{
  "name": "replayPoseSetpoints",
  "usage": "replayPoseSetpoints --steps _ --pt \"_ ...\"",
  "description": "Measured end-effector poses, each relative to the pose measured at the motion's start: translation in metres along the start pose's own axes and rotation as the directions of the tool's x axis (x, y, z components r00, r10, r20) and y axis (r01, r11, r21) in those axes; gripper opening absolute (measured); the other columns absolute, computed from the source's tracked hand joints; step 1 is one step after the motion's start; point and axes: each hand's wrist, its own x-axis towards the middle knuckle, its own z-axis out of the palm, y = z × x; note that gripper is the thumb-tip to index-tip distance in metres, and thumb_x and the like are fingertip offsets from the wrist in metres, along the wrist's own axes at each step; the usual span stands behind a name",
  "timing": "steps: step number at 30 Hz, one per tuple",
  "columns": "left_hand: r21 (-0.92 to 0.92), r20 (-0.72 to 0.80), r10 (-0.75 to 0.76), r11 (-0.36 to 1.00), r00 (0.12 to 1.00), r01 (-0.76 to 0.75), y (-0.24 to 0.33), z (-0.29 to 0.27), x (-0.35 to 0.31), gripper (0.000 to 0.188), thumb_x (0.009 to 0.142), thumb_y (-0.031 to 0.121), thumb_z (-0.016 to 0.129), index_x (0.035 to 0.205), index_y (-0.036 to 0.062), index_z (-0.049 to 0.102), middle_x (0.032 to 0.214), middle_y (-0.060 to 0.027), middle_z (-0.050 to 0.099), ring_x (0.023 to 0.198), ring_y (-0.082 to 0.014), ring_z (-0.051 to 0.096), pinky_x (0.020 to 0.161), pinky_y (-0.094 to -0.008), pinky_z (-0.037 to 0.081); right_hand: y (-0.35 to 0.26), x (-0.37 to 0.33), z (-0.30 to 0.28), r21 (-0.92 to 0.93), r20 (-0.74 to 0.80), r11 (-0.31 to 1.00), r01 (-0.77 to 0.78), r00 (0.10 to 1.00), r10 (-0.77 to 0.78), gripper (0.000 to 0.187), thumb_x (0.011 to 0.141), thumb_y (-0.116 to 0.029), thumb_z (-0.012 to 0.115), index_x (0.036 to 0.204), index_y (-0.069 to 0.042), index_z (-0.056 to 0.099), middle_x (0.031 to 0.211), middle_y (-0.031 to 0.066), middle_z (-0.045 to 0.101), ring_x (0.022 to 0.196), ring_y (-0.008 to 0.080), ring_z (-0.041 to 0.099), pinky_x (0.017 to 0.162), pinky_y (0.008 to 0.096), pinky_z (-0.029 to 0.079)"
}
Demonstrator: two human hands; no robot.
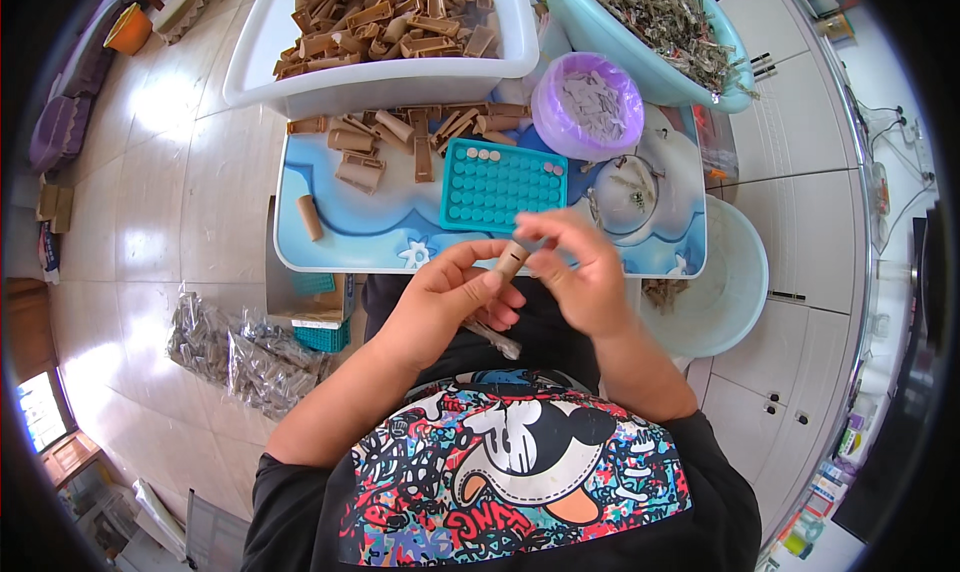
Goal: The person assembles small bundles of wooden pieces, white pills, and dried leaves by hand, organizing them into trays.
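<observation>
In front of my lap, my left hand (450,284) is closed around a small tan plastic casing (512,259) with a dark slot in its side. A thin greyish strip (495,340) hangs below the left fingers. My right hand (585,282) is at the casing's upper end, its fingers bent in toward it; whatever they pinch is too small to make out. Just beyond both hands, a teal tray of round cups (500,194) lies on the blue-patterned table (350,247). A few pale round pieces sit in its far cups.
Loose tan casings (360,172) lie left of the tray. Behind stand a white bin (390,87) heaped with casings and a pale-blue tub (725,67) of greyish strips. A purple-lined bucket (560,137) holds pale pieces. Clear bags (270,367) lie on the floor at left; a basin (735,282) is at right.
</observation>
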Motion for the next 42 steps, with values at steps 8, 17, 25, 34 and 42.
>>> replayPoseSetpoints --steps 8,17,25,34,42 --pt "-0.188 0.143 -0.026 0.981 0.989 0.053 0.003 -0.007 0.006 0.044 0.094 0.015 0.050 0.135 0.0073 0.039 0.092 -0.0100 0.063 0.069 -0.0115 0.061 0.067 -0.0239 0.050 0.012 0.101 -0.067 -0.742 -0.026 0.664 0.097 0.984 -0.173 0.009 0.079 -0.013 0.062 0.084 -0.006 0.065 0.081 0.0103 0.063 0.077 0.0302 0.059 0.068 0.0386 0.047" --pt "-0.005 0.153 0.002 1.000 0.988 -0.001 0.003 0.002 0.001 0.035 0.096 0.020 0.047 0.130 0.0118 0.043 0.094 -0.0070 0.058 0.071 -0.0130 0.062 0.067 -0.0246 0.050 0.028 0.135 -0.065 -0.806 0.101 0.592 -0.011 0.983 0.156 0.015 0.078 -0.018 0.060 0.089 -0.010 0.066 0.087 0.0127 0.064 0.084 0.0324 0.061 0.071 0.0426 0.047" --pt "-0.195 -0.072 0.047 0.979 0.996 -0.061 0.000 0.002 0.001 0.028 0.096 0.018 0.048 0.121 0.0059 0.049 0.098 -0.0080 0.059 0.082 -0.0177 0.063 0.075 -0.0303 0.053 0.018 0.113 -0.065 -0.502 -0.144 0.855 -0.134 0.987 0.070 0.014 0.084 -0.007 0.060 0.097 -0.003 0.064 0.086 0.0059 0.065 0.072 0.0123 0.060 0.066 0.0266 0.049" --pt "-0.364 0.003 -0.040 0.931 0.999 0.038 -0.005 -0.003 0.005 0.024 0.093 0.012 0.051 0.113 -0.0004 0.053 0.103 -0.0115 0.060 0.092 -0.0214 0.062 0.085 -0.0337 0.052 0.009 0.081 -0.063 -0.106 -0.347 0.981 -0.163 0.930 0.117 0.012 0.087 -0.004 0.057 0.097 0.002 0.060 0.084 0.0074 0.065 0.069 0.0106 0.061 0.065 0.0234 0.051" --pt "-0.431 0.061 0.040 0.903 0.997 -0.010 -0.012 -0.010 0.011 0.020 0.091 0.009 0.053 0.110 0.0021 0.055 0.099 -0.0127 0.062 0.094 -0.0228 0.061 0.086 -0.0339 0.051 -0.015 0.002 -0.003 -0.067 -0.047 0.996 0.059 0.997 -0.063 0.004 0.082 -0.002 0.063 0.083 0.000 0.059 0.084 0.0109 0.063 0.077 0.0204 0.062 0.067 0.0283 0.048"
